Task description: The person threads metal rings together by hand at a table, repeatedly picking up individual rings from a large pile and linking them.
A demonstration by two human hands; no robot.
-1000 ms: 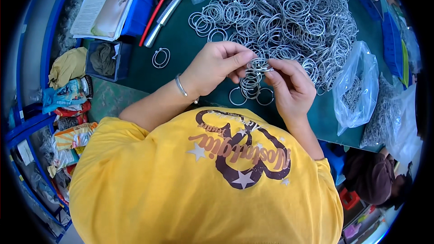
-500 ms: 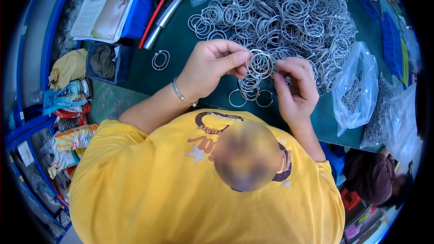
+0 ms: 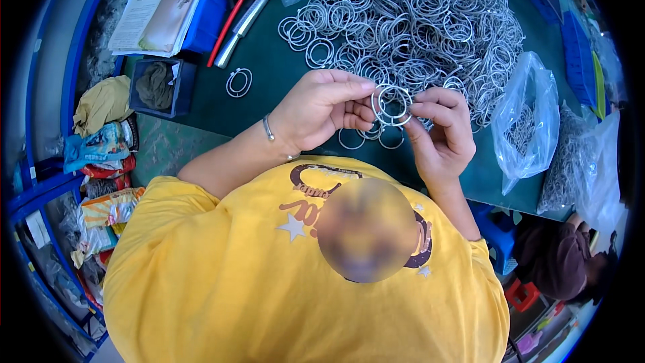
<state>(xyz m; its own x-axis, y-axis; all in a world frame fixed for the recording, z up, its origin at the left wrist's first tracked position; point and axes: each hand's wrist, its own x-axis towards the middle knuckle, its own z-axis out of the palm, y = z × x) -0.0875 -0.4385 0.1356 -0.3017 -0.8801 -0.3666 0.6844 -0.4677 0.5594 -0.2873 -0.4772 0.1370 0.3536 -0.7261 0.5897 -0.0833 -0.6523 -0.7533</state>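
Note:
Between my two hands is a set of silvery metal rings (image 3: 392,123), held up over the near side of the table. The thumb and fingers of my left hand (image 3: 329,104) pinch its left edge. On its right edge, the fingertips of my right hand (image 3: 440,128) are closed. Below and behind it, a few more metal rings (image 3: 351,139) lie on the green tabletop. A large heap of similar rings (image 3: 430,20) spreads just beyond my hands. Off to the left, another pair of rings (image 3: 239,83) lies apart from the heap.
A red rod (image 3: 227,30) and a clear-and-silver tube (image 3: 243,30) lie left of the heap. Beyond them stands a blue bin (image 3: 206,20) with papers; a dark box (image 3: 163,91) holds cloth. A plastic bag of rings (image 3: 527,128) sits right. A person (image 3: 554,259) is at lower right.
The held rings have come a little nearer to me and turned, now showing as a rounder, wider circle. Both hands keep their grip; the left hand has shifted slightly nearer.

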